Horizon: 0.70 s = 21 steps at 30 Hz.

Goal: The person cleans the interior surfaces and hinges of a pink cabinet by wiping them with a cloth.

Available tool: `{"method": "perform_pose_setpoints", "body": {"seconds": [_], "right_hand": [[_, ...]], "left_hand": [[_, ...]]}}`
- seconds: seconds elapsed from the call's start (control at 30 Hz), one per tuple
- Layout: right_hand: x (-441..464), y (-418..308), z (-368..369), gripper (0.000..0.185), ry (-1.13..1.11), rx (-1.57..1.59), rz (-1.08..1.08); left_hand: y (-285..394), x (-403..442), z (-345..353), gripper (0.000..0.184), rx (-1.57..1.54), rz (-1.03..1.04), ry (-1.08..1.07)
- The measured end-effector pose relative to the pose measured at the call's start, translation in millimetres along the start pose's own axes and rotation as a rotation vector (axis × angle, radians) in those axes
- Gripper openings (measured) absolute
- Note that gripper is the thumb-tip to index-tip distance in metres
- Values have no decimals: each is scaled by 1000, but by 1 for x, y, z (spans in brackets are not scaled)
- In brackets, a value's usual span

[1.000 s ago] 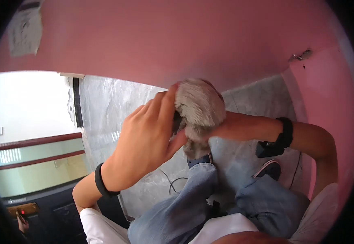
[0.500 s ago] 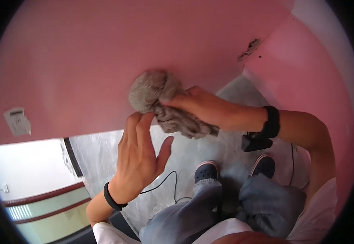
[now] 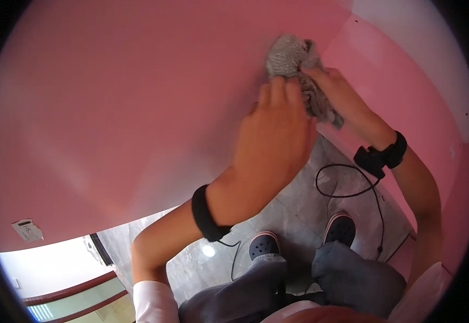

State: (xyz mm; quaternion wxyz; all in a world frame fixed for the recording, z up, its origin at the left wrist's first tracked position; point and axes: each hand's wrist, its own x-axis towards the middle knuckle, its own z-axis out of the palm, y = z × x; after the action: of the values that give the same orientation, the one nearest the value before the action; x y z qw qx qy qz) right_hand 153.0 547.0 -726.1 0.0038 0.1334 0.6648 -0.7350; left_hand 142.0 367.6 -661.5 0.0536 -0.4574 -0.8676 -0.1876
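Note:
A bunched grey-brown cloth (image 3: 287,56) is pressed to the pink wall (image 3: 137,107) near its corner. My right hand (image 3: 344,99) is wrapped round the cloth from the right, its thumb lying over the folds. From below, my left hand (image 3: 274,140) reaches up with bent fingers closed on the lower edge of the cloth; its fingertips are partly hidden. Loose folds of the cloth hang between the two hands. Both wrists wear a black band, and a small black device sits on the right one.
A second pink wall (image 3: 385,81) meets the first at the right. A torn paper label (image 3: 27,230) sticks to the wall at lower left. Black cable (image 3: 347,195) loops over the grey tiled floor (image 3: 288,215), near my dark clogs (image 3: 339,229).
Both hands and the cloth have moved up and to the right, towards the corner. My left hand's fingers have bent in against the cloth. The view has shifted a little.

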Motion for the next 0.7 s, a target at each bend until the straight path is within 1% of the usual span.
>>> {"method": "perform_pose_setpoints", "body": {"seconds": [0.03,0.07,0.1,0.13,0.17,0.2,0.23,0.27,0.3,0.33,0.37,0.4,0.43,0.47,0.5,0.53,0.6,0.63,0.7], "right_hand": [[-3,0,-6,48,-9,-2,2],[-7,-2,-11,50,31,-71,10],[-9,-7,-14,52,75,-141,12],[-12,-11,-15,52,72,-149,9],[-18,-14,-13,54,54,-45,5],[-23,-16,-11,56,38,60,6],[-26,-20,-8,56,30,53,16],[-28,-24,-5,57,-5,32,-36],[-28,-27,0,59,-45,11,-92],[-21,-40,10,59,-70,-5,-71],[-18,-41,15,59,-157,-72,-48],[-15,-41,24,60,-247,-143,-30],[-17,-39,34,60,-279,-156,-23],[-23,-36,51,60,-208,-48,-13],[-28,-31,66,61,-142,67,2],[-28,-26,68,61,-186,65,12],[-32,-28,70,59,-350,88,129],[-36,-27,81,59,-374,80,125],[-46,-22,104,59,-271,-73,-195]], "left_hand": [[-1,1,1,57,19,45,-68],[1,-4,3,57,19,35,-65],[1,-6,5,62,-5,47,-66],[1,-10,6,67,-30,62,-65],[-1,-15,7,67,-35,53,-61],[-2,-22,7,72,-176,29,-17],[-4,-29,7,77,-316,1,29],[-4,-37,5,77,-318,-12,34],[-4,-47,3,80,-332,27,55],[-9,-52,-7,83,-360,49,79],[-8,-60,-9,83,-364,15,85],[-11,-68,-14,83,-299,47,126],[-13,-73,-18,82,-228,82,170],[-21,-80,-24,82,-221,47,186],[-30,-88,-29,84,-197,75,205],[-37,-97,-33,86,-169,101,220],[-42,-124,-47,87,-149,77,275],[-42,-136,-52,90,-155,81,266],[-43,-157,-65,92,-151,86,280]]}}
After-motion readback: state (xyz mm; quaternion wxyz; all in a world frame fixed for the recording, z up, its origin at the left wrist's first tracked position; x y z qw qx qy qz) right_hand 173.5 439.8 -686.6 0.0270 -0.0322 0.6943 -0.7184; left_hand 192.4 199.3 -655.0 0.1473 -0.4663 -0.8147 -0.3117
